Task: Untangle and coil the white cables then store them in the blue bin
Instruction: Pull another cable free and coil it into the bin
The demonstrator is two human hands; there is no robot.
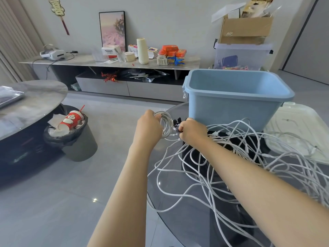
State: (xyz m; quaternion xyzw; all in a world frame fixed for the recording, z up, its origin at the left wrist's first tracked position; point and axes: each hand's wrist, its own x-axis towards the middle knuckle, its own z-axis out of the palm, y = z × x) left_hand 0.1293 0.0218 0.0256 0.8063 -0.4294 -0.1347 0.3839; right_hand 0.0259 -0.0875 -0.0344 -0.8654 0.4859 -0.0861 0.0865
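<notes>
My left hand [148, 128] grips a small coil of white cable [166, 124], held upright just left of the blue bin [231, 106]. My right hand [193, 131] pinches a black strap [178, 126] at the coil's right side. A big tangle of white cables [240, 166] spreads over the round glass table [178, 220] under my right forearm. The bin stands open at the table's far side; nothing shows inside it from here.
The bin's white lid [299, 131] lies on the table to the right. On the floor to the left stands a grey trash can [76, 141] with a red cup, beside a marble table [35, 100]. A low cabinet [115, 75] with clutter runs along the wall.
</notes>
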